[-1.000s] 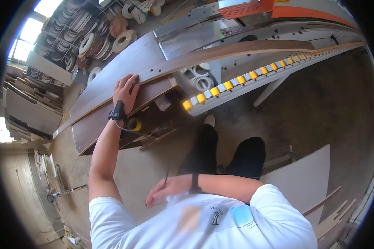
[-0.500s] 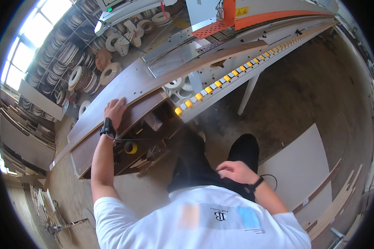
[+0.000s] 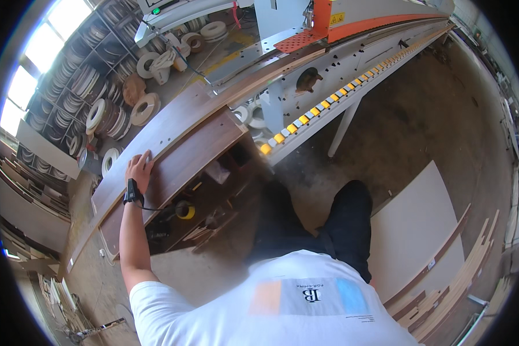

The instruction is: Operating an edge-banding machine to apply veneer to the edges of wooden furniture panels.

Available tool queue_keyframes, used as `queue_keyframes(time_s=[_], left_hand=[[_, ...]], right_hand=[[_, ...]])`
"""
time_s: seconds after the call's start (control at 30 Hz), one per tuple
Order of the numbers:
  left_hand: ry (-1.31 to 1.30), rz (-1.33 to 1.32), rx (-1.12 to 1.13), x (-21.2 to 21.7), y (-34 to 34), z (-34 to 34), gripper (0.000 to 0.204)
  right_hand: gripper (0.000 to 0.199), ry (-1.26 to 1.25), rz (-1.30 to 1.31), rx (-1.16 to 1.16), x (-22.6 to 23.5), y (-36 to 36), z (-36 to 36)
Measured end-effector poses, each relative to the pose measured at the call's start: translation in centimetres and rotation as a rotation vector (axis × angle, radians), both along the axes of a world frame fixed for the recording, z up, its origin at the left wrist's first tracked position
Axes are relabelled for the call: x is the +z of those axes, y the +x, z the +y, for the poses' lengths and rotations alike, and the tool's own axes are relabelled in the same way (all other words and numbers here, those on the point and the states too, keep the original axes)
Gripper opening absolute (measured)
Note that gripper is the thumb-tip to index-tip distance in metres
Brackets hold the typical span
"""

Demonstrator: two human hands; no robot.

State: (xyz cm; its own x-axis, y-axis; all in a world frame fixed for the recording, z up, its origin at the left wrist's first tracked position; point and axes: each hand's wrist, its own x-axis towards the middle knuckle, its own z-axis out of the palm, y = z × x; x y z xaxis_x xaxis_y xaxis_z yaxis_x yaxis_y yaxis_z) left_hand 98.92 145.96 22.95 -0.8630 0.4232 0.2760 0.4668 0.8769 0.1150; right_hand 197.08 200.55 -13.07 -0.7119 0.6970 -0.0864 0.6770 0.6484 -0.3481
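Item 1, far left: open wall shelving point(image 3: 69, 98) holding many coiled rolls of edge-banding tape in white, tan and brown; a few rolls lie loose near it.

Item 2: your left hand point(image 3: 139, 171), black band at the wrist, fingers spread flat and pressing on the near end of the long dark-brown wood-grain board point(image 3: 173, 124). Nothing is pinched; the palm simply rests on the surface.

Item 3: that board lies lengthwise along the grey edge-banding machine point(image 3: 352, 52), its far end already at the orange-covered section, its near end under your hand. Judged from this, feeding is under way but most of the length remains outside the machine.

Item 4: a second, wider dark-brown panel point(image 3: 184, 167) lies just beside it, atop an open wooden cabinet point(image 3: 213, 202) containing a yellow tape roll point(image 3: 184, 210) and small scraps.

Item 5: your right hand is out of view; its grip cannot be told.

Item 6, right: a white sheet point(image 3: 421, 230) and thin wooden strips point(image 3: 461, 277) on the floor.
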Motion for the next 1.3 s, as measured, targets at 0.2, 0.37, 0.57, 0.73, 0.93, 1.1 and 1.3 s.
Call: queue_keyframes(time_s=[0.2,0.37,0.57,0.73,0.93,1.1,1.3], left_hand=[[-0.128,0.011,0.087,9.3,0.9,-2.1,0.043],[-0.179,0.039,0.090,9.9,0.6,-0.1,0.042],[0.085,0.126,-0.423,11.2,-0.6,15.9,0.037],[0.118,0.074,-0.535,10.0,-2.9,26.3,0.037],[0.097,0.105,-0.516,8.5,-6.9,32.9,0.033],[0.078,0.317,-0.484,6.2,-9.0,35.9,0.022],[0.087,0.316,-0.295,5.8,-9.9,37.3,0.021]], right_hand=[[0.038,-0.367,-0.472,-0.454,10.3,-16.5,-5.6],[0.040,-0.217,-0.271,-0.872,19.1,-19.5,-7.7],[0.038,0.278,-0.044,-1.266,17.5,-11.5,-8.8],[0.033,0.248,0.259,-2.129,22.8,-8.1,-10.3],[0.017,0.189,1.013,-1.346,42.8,-14.4,-2.1],[0.036,-0.804,0.301,-0.524,45.4,-35.1,-1.7],[0.011,-0.442,0.208,-0.166,36.4,-41.3,-1.0]])
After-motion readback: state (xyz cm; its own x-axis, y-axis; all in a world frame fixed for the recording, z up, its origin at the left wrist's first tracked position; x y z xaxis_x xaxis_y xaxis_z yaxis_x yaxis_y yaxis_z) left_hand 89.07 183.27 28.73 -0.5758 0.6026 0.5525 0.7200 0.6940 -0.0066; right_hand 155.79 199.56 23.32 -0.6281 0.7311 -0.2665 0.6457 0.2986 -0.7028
